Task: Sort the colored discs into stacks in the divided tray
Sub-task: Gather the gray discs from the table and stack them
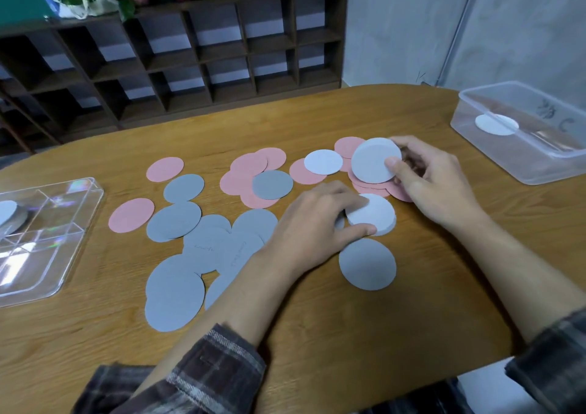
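At the bottom of the frame, your plaid sleeves (218, 359) reach forward over a wooden table (348, 334). Loose grey discs (174, 293) lie flat and overlapping in the lower centre. Just above them, your left hand (314, 223) curls palm-down round a small white stack (374, 214) lying flat on the table, thumb at its near edge. Higher and to the right, your right hand (434, 182) pinches a second pale stack (374, 160), thumb on its face, fingers behind. It is round, so it has no long axis; its flat face tilts up toward you. Pink discs (165, 169) spread flat across the centre, some beneath that raised stack. At the left edge sits the clear divided tray (73, 255), with one pale pile (6, 214) in the compartment cut off by the frame. In the upper right, a clear plastic box (551, 166) holds one white disc (496, 124). A dark cubby shelf (190, 65) lines the back.
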### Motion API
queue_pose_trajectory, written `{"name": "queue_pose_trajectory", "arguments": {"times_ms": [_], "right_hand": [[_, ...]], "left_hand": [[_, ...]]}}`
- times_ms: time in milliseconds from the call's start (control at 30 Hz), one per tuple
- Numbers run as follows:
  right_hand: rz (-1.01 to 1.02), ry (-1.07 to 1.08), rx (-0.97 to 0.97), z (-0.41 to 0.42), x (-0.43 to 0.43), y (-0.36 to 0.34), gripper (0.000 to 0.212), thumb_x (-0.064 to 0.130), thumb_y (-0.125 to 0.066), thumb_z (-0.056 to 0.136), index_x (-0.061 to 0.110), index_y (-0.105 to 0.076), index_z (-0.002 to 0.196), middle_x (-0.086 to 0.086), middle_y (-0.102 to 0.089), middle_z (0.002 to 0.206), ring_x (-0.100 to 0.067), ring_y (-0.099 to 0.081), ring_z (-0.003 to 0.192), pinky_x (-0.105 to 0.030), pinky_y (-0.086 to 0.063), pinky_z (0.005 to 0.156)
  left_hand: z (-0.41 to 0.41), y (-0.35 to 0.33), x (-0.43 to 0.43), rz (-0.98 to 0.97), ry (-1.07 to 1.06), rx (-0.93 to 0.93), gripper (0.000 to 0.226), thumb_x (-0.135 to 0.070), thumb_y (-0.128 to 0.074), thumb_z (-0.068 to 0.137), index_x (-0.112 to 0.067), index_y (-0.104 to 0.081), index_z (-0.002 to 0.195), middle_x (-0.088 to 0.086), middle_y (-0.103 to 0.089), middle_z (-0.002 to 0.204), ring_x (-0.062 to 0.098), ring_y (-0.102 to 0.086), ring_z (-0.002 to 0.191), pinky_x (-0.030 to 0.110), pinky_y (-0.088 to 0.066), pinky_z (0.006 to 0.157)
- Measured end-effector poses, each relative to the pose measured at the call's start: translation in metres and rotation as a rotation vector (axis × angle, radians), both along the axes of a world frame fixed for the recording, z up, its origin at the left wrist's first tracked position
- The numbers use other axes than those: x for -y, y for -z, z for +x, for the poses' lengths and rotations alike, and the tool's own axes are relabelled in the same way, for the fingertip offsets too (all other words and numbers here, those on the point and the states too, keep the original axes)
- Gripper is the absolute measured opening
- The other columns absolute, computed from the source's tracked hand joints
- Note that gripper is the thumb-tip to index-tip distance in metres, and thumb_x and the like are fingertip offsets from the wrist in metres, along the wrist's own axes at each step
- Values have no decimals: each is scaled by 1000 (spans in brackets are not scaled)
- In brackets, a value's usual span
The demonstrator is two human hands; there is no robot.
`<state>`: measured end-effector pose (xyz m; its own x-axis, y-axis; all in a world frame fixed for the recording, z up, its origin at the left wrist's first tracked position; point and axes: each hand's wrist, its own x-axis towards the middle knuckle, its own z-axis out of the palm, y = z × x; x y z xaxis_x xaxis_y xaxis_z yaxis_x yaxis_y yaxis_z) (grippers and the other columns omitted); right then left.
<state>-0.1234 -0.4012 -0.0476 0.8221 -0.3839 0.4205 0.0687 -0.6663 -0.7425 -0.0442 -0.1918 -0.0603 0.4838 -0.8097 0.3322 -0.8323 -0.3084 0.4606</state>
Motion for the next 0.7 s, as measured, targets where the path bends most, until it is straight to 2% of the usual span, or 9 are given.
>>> {"name": "queue_pose_trajectory", "arguments": {"times_ms": [100, 200, 300, 433, 533, 633, 700], "right_hand": [[-3, -6, 3, 2, -2, 1, 26, 19, -61, 100, 29, -68, 122, 0, -73, 98, -25, -65, 84, -42, -54, 82], [7, -42, -3, 4, -4, 3, 29, 20, -61, 100, 33, -67, 126, -1, -72, 99, -28, -64, 83, -50, -55, 81], [6, -46, -9, 4, -7, 2, 37, 21, -60, 101, 37, -65, 134, 2, -74, 101, -29, -65, 85, -51, -56, 83], [3, -57, -27, 4, -12, 3, 41, 20, -59, 103, 35, -60, 141, 5, -76, 91, -28, -65, 79, -47, -57, 83], [11, -95, -32, 4, -16, 1, 41, 16, -57, 104, 30, -60, 142, 19, -73, 99, -10, -68, 80, -34, -57, 84], [61, -134, -22, 3, -21, 1, 40, 12, -54, 104, 26, -61, 141, 9, -73, 94, -11, -70, 79, -25, -59, 83], [64, -147, -19, 3, -23, 2, 40, 12, -53, 105, 27, -60, 141, -4, -76, 102, -17, -70, 82, -23, -58, 82]], "left_hand": [[0, -1, 0, -13, -10, 45, 36, -51, -67, 96, -23, -76, 115, -8, -72, 109, 15, -62, 101, 40, -51, 81], [0, -3, -2, -59, -30, 100, 35, -47, -47, 106, -22, -73, 111, -6, -73, 97, 19, -61, 90, 41, -50, 75], [0, -5, -4, -129, -125, 125, 34, -37, -36, 108, -17, -64, 111, 4, -64, 83, 26, -57, 77, 45, -49, 64], [0, -5, -4, -209, -209, 108, 15, -20, -51, 105, -10, -63, 106, 4, -66, 81, 27, -60, 74, 48, -50, 61], [2, -3, -4, -275, -249, -7, 6, -14, -59, 99, -11, -63, 102, 2, -66, 77, 26, -62, 72, 47, -52, 64], [4, -2, -3, -349, -294, -79, 9, -11, -66, 95, -13, -65, 104, -3, -65, 79, 16, -64, 70, 40, -56, 68], [3, -2, -2, -393, -302, -118, 16, -9, -68, 93, -13, -66, 108, -3, -67, 91, 8, -65, 71, 24, -56, 69]]}}
